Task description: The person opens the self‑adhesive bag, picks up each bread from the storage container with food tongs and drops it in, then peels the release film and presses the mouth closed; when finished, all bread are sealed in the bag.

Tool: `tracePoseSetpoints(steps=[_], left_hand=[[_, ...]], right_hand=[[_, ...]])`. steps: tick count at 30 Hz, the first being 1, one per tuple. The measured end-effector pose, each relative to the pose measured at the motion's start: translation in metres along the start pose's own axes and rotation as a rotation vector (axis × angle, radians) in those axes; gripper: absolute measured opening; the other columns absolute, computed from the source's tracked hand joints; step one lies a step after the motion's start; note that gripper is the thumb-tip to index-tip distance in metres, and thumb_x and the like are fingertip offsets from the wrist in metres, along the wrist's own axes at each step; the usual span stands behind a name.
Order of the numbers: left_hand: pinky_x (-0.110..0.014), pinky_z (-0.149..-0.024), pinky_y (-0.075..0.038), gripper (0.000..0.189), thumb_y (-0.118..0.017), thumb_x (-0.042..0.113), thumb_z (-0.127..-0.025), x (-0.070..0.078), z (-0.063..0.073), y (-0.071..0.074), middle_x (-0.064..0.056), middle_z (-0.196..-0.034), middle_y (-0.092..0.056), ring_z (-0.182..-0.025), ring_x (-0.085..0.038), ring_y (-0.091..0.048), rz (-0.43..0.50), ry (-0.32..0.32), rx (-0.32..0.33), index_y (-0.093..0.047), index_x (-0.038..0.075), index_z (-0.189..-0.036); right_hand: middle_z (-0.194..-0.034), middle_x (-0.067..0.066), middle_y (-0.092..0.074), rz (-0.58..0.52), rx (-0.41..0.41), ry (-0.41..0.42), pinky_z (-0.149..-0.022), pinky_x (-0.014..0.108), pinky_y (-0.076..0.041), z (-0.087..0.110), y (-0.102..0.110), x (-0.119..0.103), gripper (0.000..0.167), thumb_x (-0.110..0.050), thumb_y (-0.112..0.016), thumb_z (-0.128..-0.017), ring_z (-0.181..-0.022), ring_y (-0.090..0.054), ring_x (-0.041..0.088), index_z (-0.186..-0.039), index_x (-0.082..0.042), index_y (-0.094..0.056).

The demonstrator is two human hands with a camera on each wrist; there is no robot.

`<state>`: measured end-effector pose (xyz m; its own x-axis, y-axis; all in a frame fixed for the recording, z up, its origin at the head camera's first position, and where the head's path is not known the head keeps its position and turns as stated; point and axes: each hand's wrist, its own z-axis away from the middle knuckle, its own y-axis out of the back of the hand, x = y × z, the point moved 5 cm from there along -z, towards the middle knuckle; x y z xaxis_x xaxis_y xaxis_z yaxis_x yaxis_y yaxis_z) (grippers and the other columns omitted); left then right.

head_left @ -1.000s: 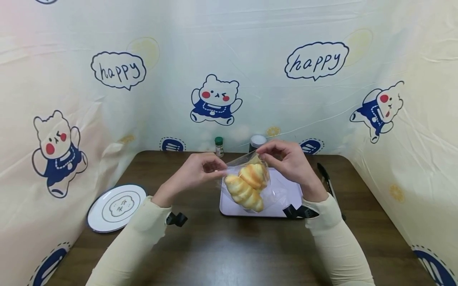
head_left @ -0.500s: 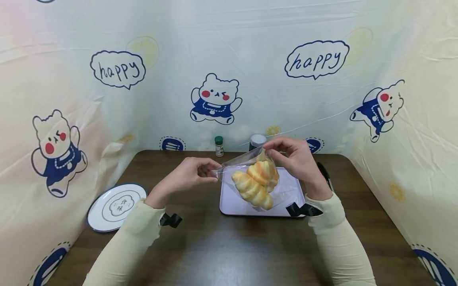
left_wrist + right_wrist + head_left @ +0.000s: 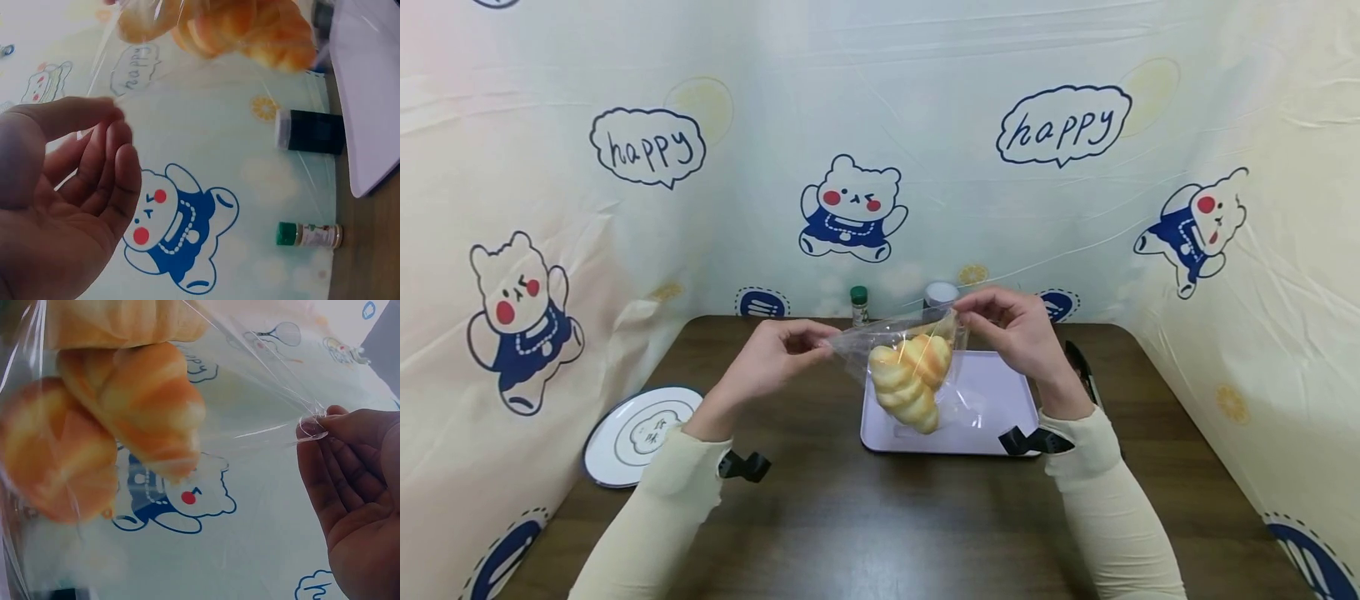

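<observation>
A clear plastic bag (image 3: 865,343) is stretched between both hands above a pale lilac tray (image 3: 1000,400). Inside it hang golden croissant-shaped breads (image 3: 910,387), several of them bunched together in the right wrist view. My left hand (image 3: 772,358) pinches the bag's left corner between thumb and index finger. The right hand (image 3: 1011,329) pinches the opposite upper corner the same way; in the right wrist view, the film gathers at its thumb and fingertip. The breads partly cover the tray's left side.
A white plate (image 3: 617,454) with a blue rim lies at the left, partly behind the left sleeve. Behind the bag stand a green-capped shaker (image 3: 859,304) and a dark jar with a pale lid (image 3: 941,292). Black tongs (image 3: 1081,362) lie right of the tray.
My left hand has drawn away to the left, pulling the bag's mouth wide. The right hand has shifted slightly right and up. The breads have swung right, then back left.
</observation>
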<state>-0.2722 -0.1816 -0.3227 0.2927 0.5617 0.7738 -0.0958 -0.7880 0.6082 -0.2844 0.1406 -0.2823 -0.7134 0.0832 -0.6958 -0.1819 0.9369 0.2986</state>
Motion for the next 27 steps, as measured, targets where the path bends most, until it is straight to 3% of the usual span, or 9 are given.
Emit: tracePoseSetpoints(steps=[5,11,14,17,22,27], left_hand=[[-0.032,-0.078,-0.056,0.029,-0.064,0.04,-0.096,-0.005,0.005,0.012,-0.001,-0.112,-0.069,-0.092,-0.025,-0.06,0.052,-0.029,0.093,-0.072,0.019,-0.115],[-0.029,-0.091,-0.058,0.032,-0.054,0.037,-0.102,-0.007,0.01,0.016,-0.007,-0.123,-0.066,-0.107,-0.021,-0.064,0.134,-0.052,0.094,-0.065,0.011,-0.116],[-0.032,-0.092,-0.058,0.034,-0.049,0.038,-0.104,-0.01,0.01,0.016,-0.01,-0.126,-0.066,-0.11,-0.017,-0.065,0.178,-0.018,0.077,-0.059,0.009,-0.117],[-0.035,-0.086,-0.059,0.032,-0.045,0.036,-0.106,-0.016,0.012,0.017,-0.014,-0.12,-0.064,-0.101,-0.016,-0.067,0.194,0.04,0.067,-0.054,0.007,-0.117],[-0.035,-0.076,-0.059,0.028,-0.042,0.026,-0.108,-0.028,0.014,0.019,-0.016,-0.109,-0.058,-0.087,-0.02,-0.063,0.209,0.119,0.03,-0.051,0.002,-0.117],[-0.038,-0.074,-0.06,0.029,-0.04,0.023,-0.108,-0.045,0.014,0.018,-0.019,-0.111,-0.058,-0.088,-0.021,-0.062,0.211,0.168,0.007,-0.05,-0.001,-0.121]], right_hand=[[-0.096,-0.007,-0.073,0.0,-0.009,-0.075,-0.065,0.019,-0.053,0.001,-0.009,0.01,0.015,0.004,-0.069,-0.089,-0.077,-0.064,0.008,-0.104,0.005,-0.072],[-0.103,0.015,-0.073,0.03,-0.069,-0.199,-0.071,0.025,-0.057,0.002,-0.029,0.028,0.017,-0.008,-0.071,-0.092,-0.08,-0.066,0.01,-0.107,-0.002,-0.073],[-0.106,0.014,-0.074,0.037,-0.115,-0.273,-0.075,0.034,-0.06,0.002,-0.04,0.037,0.019,-0.015,-0.071,-0.093,-0.083,-0.068,0.013,-0.109,-0.006,-0.073],[-0.108,0.011,-0.074,0.024,-0.173,-0.341,-0.083,0.044,-0.06,0.004,-0.051,0.046,0.021,-0.019,-0.071,-0.093,-0.089,-0.069,0.017,-0.112,-0.01,-0.073],[-0.112,0.007,-0.073,0.013,-0.287,-0.418,-0.088,0.041,-0.06,0.008,-0.064,0.059,0.022,-0.018,-0.068,-0.095,-0.095,-0.07,0.021,-0.117,-0.014,-0.072],[-0.12,0.007,-0.072,0.081,-0.42,-0.438,-0.089,0.037,-0.059,0.011,-0.074,0.067,0.026,-0.016,-0.066,-0.096,-0.102,-0.07,0.02,-0.122,-0.015,-0.07]])
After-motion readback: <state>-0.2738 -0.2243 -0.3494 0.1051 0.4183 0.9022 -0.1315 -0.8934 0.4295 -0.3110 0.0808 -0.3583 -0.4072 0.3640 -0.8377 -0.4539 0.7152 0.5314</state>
